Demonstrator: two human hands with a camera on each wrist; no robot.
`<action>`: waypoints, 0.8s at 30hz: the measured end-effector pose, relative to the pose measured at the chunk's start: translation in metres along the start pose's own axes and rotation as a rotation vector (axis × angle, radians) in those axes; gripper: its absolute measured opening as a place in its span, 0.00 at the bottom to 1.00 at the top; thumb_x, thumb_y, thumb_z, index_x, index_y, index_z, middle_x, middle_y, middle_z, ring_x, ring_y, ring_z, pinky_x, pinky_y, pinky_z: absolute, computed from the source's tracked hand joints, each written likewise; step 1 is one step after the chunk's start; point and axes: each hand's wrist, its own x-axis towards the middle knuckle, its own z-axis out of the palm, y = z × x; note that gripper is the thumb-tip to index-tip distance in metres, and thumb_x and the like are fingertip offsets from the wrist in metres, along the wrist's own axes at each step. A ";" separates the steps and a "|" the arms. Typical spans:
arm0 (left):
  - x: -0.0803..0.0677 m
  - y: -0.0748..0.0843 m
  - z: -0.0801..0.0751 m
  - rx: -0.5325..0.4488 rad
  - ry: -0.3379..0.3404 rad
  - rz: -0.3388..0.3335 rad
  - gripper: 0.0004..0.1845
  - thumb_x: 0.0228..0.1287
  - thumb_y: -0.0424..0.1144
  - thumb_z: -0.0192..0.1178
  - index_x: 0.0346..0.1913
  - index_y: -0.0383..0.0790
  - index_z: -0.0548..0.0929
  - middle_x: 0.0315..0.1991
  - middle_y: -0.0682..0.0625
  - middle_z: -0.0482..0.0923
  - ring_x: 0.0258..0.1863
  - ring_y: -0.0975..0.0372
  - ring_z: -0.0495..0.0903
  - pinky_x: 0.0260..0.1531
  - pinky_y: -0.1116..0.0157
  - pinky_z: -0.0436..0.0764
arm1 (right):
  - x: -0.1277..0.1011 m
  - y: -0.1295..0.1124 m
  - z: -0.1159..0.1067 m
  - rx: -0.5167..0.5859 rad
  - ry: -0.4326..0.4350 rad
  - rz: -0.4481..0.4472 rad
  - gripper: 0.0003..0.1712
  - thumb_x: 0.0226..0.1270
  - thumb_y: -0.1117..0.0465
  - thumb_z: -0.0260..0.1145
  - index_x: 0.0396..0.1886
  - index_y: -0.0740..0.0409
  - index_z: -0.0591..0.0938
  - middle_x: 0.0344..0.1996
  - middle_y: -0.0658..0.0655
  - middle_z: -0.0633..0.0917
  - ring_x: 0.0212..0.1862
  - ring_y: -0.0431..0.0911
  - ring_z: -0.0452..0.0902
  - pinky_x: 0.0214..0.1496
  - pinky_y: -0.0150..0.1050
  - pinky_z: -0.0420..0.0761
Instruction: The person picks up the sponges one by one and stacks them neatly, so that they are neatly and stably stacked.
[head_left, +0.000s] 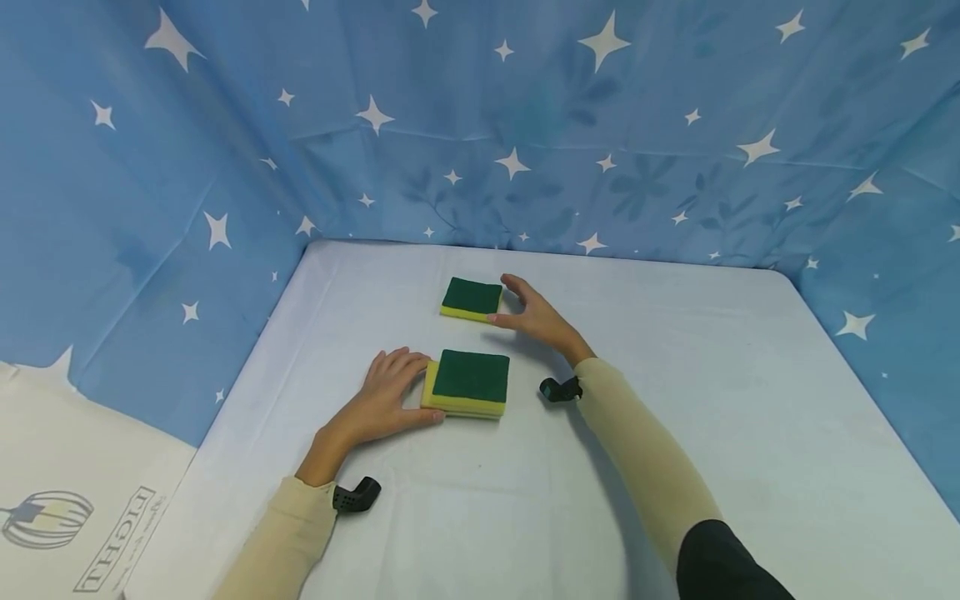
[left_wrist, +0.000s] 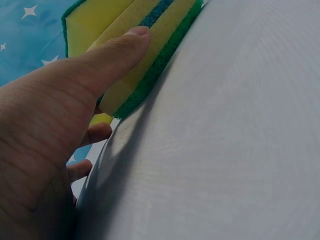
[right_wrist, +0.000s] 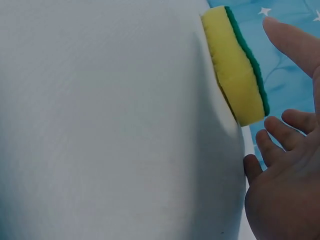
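Observation:
A stack of sponges (head_left: 471, 375) lies on the white-covered table, its top face green and offset to the right of the yellow layer below. In the left wrist view the stack's side (left_wrist: 165, 30) shows yellow layers, a teal strip and green against the cloth. My left hand (head_left: 386, 396) holds the stack at its left end, thumb along the near side and index fingertip at the far left corner. Farther back lies a single sponge (head_left: 472, 297), green side up. My right hand (head_left: 536, 317) is spread at its right end, thumb tip close to the near corner.
The white tablecloth (head_left: 750, 417) has rounded far corners. A blue star-patterned curtain (head_left: 480, 125) rises behind the table and along both sides. Cream fabric printed with a whisk (head_left: 48, 518) hangs at the lower left. Black wrist cameras (head_left: 357, 495) stick out beside both sleeves.

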 end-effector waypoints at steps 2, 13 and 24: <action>0.000 0.000 0.000 0.002 -0.002 -0.002 0.47 0.61 0.64 0.74 0.76 0.41 0.73 0.75 0.41 0.68 0.82 0.41 0.52 0.80 0.38 0.37 | 0.002 0.000 0.002 -0.012 -0.006 0.002 0.60 0.69 0.44 0.76 0.88 0.58 0.52 0.86 0.58 0.56 0.85 0.55 0.48 0.84 0.57 0.53; -0.001 -0.001 0.002 -0.005 0.001 0.001 0.47 0.61 0.65 0.73 0.76 0.42 0.73 0.75 0.42 0.69 0.82 0.41 0.52 0.80 0.38 0.37 | 0.005 0.002 0.006 -0.076 -0.009 0.046 0.60 0.68 0.44 0.77 0.88 0.58 0.54 0.85 0.60 0.57 0.85 0.53 0.49 0.84 0.54 0.52; -0.001 0.000 -0.001 -0.012 0.004 0.004 0.47 0.62 0.65 0.74 0.76 0.41 0.73 0.75 0.42 0.69 0.82 0.40 0.52 0.79 0.37 0.38 | 0.009 0.004 0.016 -0.111 0.044 0.077 0.59 0.68 0.42 0.77 0.87 0.57 0.56 0.85 0.61 0.58 0.85 0.57 0.49 0.84 0.57 0.53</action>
